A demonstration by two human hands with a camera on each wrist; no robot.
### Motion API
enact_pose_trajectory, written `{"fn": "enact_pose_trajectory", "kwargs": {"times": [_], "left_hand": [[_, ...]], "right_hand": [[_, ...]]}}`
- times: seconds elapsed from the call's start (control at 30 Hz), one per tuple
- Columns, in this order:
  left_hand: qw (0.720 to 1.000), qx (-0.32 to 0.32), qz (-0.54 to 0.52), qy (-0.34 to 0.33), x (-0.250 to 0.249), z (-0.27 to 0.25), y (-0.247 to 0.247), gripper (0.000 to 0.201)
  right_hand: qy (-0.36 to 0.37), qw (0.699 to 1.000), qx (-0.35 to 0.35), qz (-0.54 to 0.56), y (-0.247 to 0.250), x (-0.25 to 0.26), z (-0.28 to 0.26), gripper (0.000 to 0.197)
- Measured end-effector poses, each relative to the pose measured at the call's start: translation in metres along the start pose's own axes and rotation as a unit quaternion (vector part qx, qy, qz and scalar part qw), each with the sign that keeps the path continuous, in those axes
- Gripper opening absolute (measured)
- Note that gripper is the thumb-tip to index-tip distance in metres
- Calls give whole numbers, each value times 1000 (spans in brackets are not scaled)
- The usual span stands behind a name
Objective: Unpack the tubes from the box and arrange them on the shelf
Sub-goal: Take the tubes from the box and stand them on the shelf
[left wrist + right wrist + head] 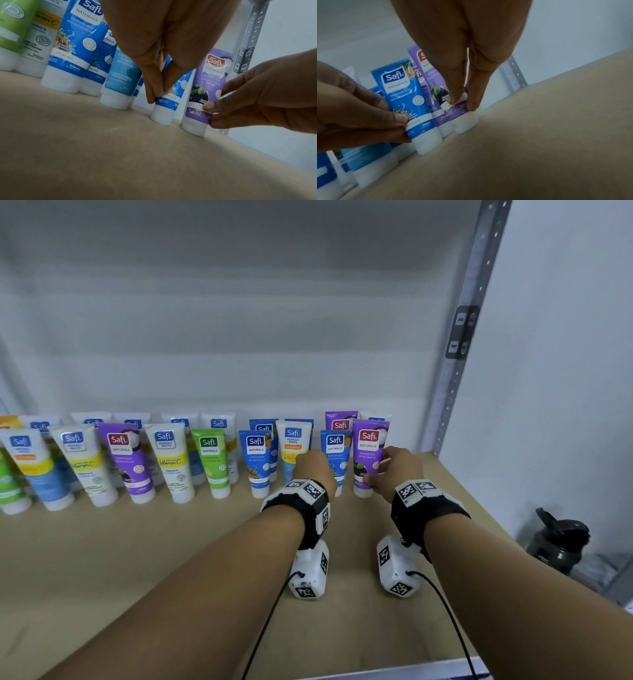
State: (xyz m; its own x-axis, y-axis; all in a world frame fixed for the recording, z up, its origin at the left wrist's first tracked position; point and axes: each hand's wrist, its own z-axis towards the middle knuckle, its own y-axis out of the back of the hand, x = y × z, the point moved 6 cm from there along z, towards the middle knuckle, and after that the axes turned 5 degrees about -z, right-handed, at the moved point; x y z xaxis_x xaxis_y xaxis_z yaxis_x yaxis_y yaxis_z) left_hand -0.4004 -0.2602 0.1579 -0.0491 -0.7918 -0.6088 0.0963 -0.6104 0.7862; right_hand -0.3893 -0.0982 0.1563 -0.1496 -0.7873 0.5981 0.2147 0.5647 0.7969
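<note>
A blue Safi Naturals tube [335, 445] stands cap-down on the tan shelf board [171, 542], near the right end of the front row. My left hand [317, 470] pinches its lower body between thumb and fingers [158, 94]. Just to its right stands a purple Safi Naturals tube [368, 446], also cap-down. My right hand [394, 470] pinches that one low down, just above its white cap [462, 102]. In the right wrist view the blue tube [406, 94] and left hand [404, 124] are at left. No box is in view.
Several more tubes [171, 460] stand in two rows along the back wall, running off to the left. A grey perforated upright [459, 337] marks the shelf's right back corner. A dark bottle [558, 539] sits lower down beyond the right edge. Bare board lies in front of the rows.
</note>
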Motion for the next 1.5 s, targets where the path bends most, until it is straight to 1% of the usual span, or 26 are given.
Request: {"fn": "enact_pose_trajectory", "kwargs": {"times": [0.17,0.23,0.37,0.43,0.5,0.53,0.63,0.67,0.77,0.83,0.93,1.03,1.13,1.23,1.3,1.33,1.4,1.47,1.5], "left_hand": [[1000,12,15,-3,2,-11,9,20],[999,19,25,-9,5,-19,16,16],[999,25,42,-22,15,-41,37,22],[997,25,66,-33,23,-56,51,20],[994,33,92,-45,33,-76,65,12],[993,39,103,-48,40,-87,72,13],[985,52,157,-51,67,-127,94,34],[981,55,177,-52,77,-142,102,38],[974,67,211,-40,108,-191,127,40],[973,70,218,-30,130,-226,147,39],[975,44,218,-7,170,-276,174,35],[979,25,203,23,224,-320,187,34],[975,36,205,72,289,-358,184,32],[965,70,217,131,359,-394,168,33],[955,104,223,168,403,-416,148,32],[948,126,225,186,424,-426,135,32],[937,169,219,215,462,-445,107,32],[925,216,206,236,498,-461,76,37],[921,241,194,238,516,-469,59,39]], "right_hand": [[-33,999,16,-34,4,0,-12,55],[-35,998,34,-47,6,2,-22,54],[-27,994,51,-97,5,16,-46,49],[-5,993,64,-98,2,32,-65,48],[27,992,82,-96,-3,49,-89,48],[42,991,92,-91,-7,58,-102,47],[88,985,124,-85,-26,84,-141,47],[112,980,138,-94,-34,96,-156,46],[178,962,185,-94,-64,133,-206,44],[225,948,202,-97,-83,158,-240,38],[291,924,228,-96,-112,193,-290,24],[355,893,253,-111,-145,222,-342,28],[393,858,297,-147,-197,232,-388,33],[402,823,347,-201,-259,225,-424,31],[379,813,380,-227,-306,210,-439,31],[376,803,399,-235,-326,204,-449,34],[362,769,451,-271,-369,184,-469,38],[339,750,484,-297,-408,165,-484,41],[339,726,500,-330,-444,145,-489,42]]}}
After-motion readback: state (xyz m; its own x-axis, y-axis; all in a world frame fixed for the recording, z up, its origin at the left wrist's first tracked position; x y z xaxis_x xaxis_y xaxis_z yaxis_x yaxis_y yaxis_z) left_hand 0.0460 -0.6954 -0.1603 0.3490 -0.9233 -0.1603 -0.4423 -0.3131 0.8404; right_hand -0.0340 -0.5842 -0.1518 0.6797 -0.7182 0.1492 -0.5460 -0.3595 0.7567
